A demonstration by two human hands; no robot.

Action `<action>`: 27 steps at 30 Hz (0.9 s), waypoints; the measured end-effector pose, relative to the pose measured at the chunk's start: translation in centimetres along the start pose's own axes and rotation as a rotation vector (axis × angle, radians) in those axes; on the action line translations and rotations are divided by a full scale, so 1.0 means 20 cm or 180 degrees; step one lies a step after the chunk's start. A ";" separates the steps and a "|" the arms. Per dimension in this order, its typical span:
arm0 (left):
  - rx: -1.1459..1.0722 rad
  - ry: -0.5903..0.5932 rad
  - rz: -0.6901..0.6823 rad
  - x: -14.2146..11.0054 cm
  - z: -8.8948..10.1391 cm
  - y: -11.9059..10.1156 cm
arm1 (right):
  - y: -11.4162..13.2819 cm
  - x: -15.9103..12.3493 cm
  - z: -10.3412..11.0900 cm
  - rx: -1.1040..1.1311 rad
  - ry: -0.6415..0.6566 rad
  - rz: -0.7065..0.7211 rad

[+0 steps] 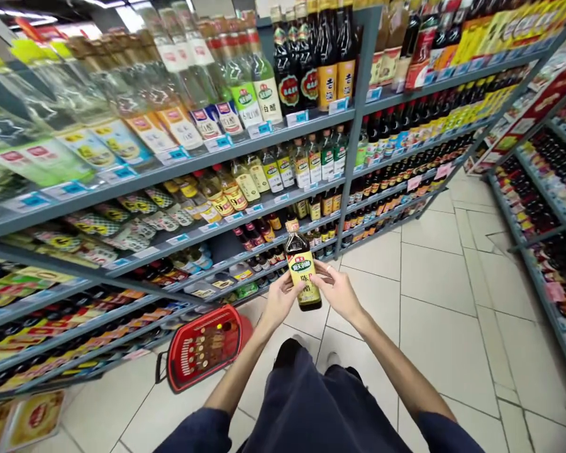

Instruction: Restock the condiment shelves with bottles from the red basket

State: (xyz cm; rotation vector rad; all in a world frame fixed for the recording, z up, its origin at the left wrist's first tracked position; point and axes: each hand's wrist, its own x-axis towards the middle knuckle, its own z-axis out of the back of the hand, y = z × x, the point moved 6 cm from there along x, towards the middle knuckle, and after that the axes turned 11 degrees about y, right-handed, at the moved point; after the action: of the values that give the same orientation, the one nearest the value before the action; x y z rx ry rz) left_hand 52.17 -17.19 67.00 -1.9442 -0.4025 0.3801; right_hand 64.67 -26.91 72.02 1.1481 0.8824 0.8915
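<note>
I hold a dark vinegar bottle [302,267] with a yellow label upright in front of me, over the tiled aisle floor. My left hand [280,298] grips its lower left side, fingers wrapped on the label. My right hand [336,289] closes on the right side of the bottle. A red shopping basket [204,345] stands on the floor to the lower left, below my left forearm, with several small items inside.
Long grey shelves [245,151] on the left carry clear, yellow and dark bottles on several levels. A second shelf unit [542,214] runs along the right. The beige tiled aisle floor [434,296] stretches ahead between them.
</note>
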 end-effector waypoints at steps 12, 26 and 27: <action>0.0096 -0.0189 -0.0089 1.09 0.21 0.52 | -0.55 0.89 0.57 -0.0516 0.0175 -0.0439; 0.1254 -0.1288 -0.0216 1.96 0.61 1.08 | -1.38 1.73 0.92 -0.2100 0.0576 0.0515; 0.1342 -0.1383 -0.0320 1.98 0.62 1.10 | -1.40 1.76 0.93 -0.2104 0.0586 0.0622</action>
State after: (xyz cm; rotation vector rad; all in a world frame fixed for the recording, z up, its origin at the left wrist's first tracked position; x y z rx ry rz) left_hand 84.37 2.25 38.85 -1.4193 -0.6405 0.7616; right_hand 98.67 -6.30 43.92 0.5852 0.5523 1.3408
